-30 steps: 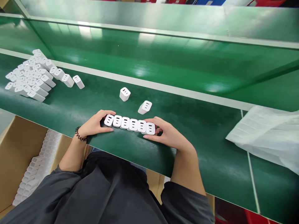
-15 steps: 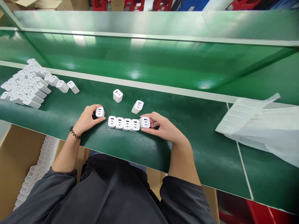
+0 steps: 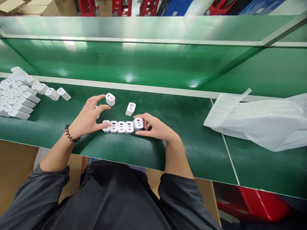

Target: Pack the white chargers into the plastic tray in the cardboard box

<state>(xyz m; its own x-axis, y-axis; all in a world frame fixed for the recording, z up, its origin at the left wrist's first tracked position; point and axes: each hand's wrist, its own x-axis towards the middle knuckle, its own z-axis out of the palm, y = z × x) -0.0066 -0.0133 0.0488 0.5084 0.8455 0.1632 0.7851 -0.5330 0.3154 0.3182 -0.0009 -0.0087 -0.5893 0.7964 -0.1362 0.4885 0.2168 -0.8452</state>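
A row of white charger plugs (image 3: 121, 127) stands on the green bench, port faces up. At its right end my right hand (image 3: 155, 127) grips a charger plug (image 3: 138, 123) between thumb and fingers, against the row. My left hand (image 3: 87, 116) is open over the row's left end, thumb crossing the first plugs. Its index fingertip reaches the left side of a loose charger plug (image 3: 110, 99); whether they touch I cannot tell. Partly hidden behind the left fingers is another charger plug (image 3: 97, 112). A further loose charger plug (image 3: 130, 109) leans behind the row.
Many charger plugs (image 3: 18, 95) are heaped at the far left, a few trailing toward the middle. White plastic bags (image 3: 259, 121) lie at the right. A green panel (image 3: 144, 64) rises along the bench's back. Cardboard boxes (image 3: 14, 179) stand below the front edge.
My left hand has let go of its charger plug and moved up with fingers spread, toward a loose one. My right hand keeps its plug at the row's end. The view has shifted right.
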